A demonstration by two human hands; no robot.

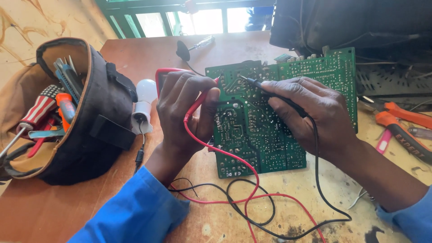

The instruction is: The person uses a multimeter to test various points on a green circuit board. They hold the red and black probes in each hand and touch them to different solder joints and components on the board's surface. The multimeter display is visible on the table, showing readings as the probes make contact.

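Observation:
A green circuit board (256, 135) lies solder side up in the middle of the wooden table. My left hand (184, 110) pinches a red test probe (198, 104), its tip against the board's upper left part. My right hand (310, 112) holds a black test probe (274, 93) with its tip on the board near the top centre. Red lead (234, 157) and black lead (315, 171) trail down from the probes and coil on the table in front of me. A red-cased meter (161, 76) is partly hidden behind my left hand.
An open tool bag (94, 117) with screwdrivers stands at the left. A white bulb in a holder (144, 101) lies beside it. Orange-handled pliers (402, 130) rest at the right. A dark appliance chassis (360, 27) sits behind the board; a screwdriver (202, 42) lies at the back.

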